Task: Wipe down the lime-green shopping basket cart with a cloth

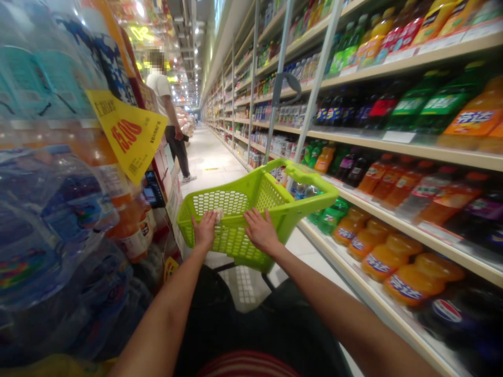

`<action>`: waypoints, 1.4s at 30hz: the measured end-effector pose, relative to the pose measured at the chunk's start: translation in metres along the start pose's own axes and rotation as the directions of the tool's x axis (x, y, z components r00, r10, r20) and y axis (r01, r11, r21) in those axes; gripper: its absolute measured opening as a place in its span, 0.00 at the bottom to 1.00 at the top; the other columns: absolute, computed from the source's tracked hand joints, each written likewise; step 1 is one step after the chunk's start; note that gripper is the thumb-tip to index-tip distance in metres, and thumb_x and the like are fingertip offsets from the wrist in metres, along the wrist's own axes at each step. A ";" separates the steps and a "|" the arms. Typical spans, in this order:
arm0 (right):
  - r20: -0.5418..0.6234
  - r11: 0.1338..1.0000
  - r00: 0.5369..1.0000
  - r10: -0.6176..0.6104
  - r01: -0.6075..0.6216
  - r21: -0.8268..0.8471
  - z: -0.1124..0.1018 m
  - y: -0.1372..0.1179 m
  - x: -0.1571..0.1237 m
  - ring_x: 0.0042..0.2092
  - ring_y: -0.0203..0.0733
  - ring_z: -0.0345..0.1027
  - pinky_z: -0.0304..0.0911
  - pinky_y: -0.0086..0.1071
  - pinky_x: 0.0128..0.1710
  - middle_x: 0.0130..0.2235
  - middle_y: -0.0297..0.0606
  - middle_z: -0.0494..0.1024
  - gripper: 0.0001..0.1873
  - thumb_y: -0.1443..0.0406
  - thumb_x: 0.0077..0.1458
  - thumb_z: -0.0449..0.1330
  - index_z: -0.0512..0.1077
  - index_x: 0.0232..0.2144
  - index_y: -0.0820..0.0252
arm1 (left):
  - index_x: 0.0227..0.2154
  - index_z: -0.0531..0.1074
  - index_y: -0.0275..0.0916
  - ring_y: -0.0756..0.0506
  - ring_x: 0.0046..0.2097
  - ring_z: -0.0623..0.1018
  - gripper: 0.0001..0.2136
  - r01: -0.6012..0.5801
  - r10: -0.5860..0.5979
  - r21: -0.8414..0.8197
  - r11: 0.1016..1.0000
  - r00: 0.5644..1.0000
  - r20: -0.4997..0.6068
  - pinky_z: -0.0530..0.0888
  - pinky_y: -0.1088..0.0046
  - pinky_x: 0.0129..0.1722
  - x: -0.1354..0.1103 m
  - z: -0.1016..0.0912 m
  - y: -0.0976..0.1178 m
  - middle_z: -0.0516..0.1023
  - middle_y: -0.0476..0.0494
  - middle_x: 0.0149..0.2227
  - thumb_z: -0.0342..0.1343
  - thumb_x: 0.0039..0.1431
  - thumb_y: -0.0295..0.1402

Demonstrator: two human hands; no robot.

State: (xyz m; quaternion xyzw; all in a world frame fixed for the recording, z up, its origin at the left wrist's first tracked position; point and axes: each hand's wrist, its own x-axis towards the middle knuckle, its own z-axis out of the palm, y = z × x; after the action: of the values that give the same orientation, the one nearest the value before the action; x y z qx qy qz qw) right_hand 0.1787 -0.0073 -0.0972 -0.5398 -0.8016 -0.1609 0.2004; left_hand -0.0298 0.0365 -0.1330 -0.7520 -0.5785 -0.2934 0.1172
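The left hand (203, 230) lies on the near rim of the green shopping cart (236, 240), thumb apart from its fingers; whether it grips cannot be told. The right hand (261, 230), fingers spread, rests alongside. Bottle packs (58, 199) stand left, drink shelves (424, 152) right; a person (160, 86) stands beyond.

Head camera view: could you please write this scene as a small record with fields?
Left hand: at the near side of the green cart, grip unclear
Right hand: on the same side, further right
To the right: shelves of bottled drinks
To the left: packed bottles, yellow price sign reading 15.00
Ahead: person standing in the aisle
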 end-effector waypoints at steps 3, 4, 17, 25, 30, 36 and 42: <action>0.001 1.000 1.000 0.026 -0.026 0.001 0.001 -0.001 0.000 0.62 0.51 0.47 0.36 0.54 0.60 0.59 0.45 0.61 0.24 0.62 0.57 0.47 0.61 0.55 0.65 | 0.52 0.65 0.44 0.43 0.58 0.64 0.21 0.009 -0.009 -0.005 1.000 1.000 -0.013 0.37 0.45 0.60 -0.001 0.001 0.001 0.66 0.43 0.56 0.43 0.58 0.22; 0.001 0.999 0.999 0.033 -0.033 0.000 0.001 -0.002 0.000 0.62 0.51 0.47 0.36 0.54 0.60 0.59 0.45 0.61 0.24 0.62 0.57 0.48 0.61 0.55 0.66 | 0.52 0.65 0.44 0.44 0.59 0.64 0.21 0.001 -0.001 -0.009 1.000 1.000 -0.012 0.37 0.45 0.60 -0.001 0.002 0.004 0.66 0.43 0.56 0.43 0.58 0.22; 0.044 0.997 0.996 0.075 -0.076 0.018 -0.004 -0.004 0.001 0.62 0.51 0.45 0.35 0.53 0.60 0.60 0.45 0.59 0.25 0.63 0.56 0.48 0.60 0.55 0.66 | 0.50 0.67 0.41 0.44 0.56 0.67 0.20 0.307 -0.302 0.047 0.951 0.949 -0.094 0.46 0.47 0.60 -0.011 -0.014 -0.069 0.69 0.42 0.55 0.40 0.57 0.21; -0.013 0.993 0.993 0.114 -0.113 0.028 -0.002 -0.013 -0.001 0.62 0.52 0.46 0.36 0.52 0.60 0.59 0.48 0.61 0.25 0.63 0.55 0.48 0.62 0.54 0.69 | 0.49 0.67 0.40 0.45 0.57 0.66 0.20 0.262 -0.261 0.003 0.965 0.964 -0.042 0.43 0.50 0.61 -0.008 -0.018 -0.043 0.69 0.41 0.54 0.41 0.56 0.20; -0.013 0.991 0.991 0.132 -0.132 0.013 -0.002 -0.013 -0.001 0.62 0.52 0.46 0.36 0.51 0.60 0.59 0.49 0.60 0.26 0.63 0.55 0.48 0.61 0.54 0.71 | 0.50 0.67 0.45 0.45 0.57 0.66 0.22 0.069 -0.070 -0.053 0.996 0.998 -0.004 0.39 0.47 0.60 -0.003 -0.002 0.001 0.68 0.43 0.55 0.43 0.55 0.20; -0.006 0.993 0.993 0.115 -0.115 0.008 -0.002 -0.009 -0.003 0.62 0.51 0.46 0.36 0.51 0.60 0.59 0.47 0.60 0.25 0.64 0.55 0.48 0.61 0.54 0.68 | 0.51 0.66 0.43 0.46 0.58 0.65 0.22 0.103 -0.104 -0.041 0.994 0.994 -0.029 0.40 0.50 0.61 -0.005 -0.001 -0.008 0.67 0.42 0.56 0.42 0.56 0.21; -0.024 0.991 0.992 0.127 -0.126 0.041 0.001 -0.014 -0.002 0.62 0.51 0.46 0.36 0.51 0.60 0.59 0.48 0.60 0.26 0.64 0.54 0.49 0.62 0.54 0.69 | 0.50 0.67 0.41 0.46 0.57 0.65 0.21 0.202 -0.204 -0.047 0.978 0.979 -0.026 0.41 0.51 0.61 -0.004 -0.012 0.000 0.67 0.41 0.56 0.42 0.56 0.21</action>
State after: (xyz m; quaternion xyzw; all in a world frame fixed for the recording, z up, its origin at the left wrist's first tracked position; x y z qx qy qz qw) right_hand 0.1657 -0.0133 -0.0997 -0.5833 -0.7661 -0.1390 0.2313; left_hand -0.0341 0.0273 -0.1257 -0.6868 -0.6438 -0.3280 0.0791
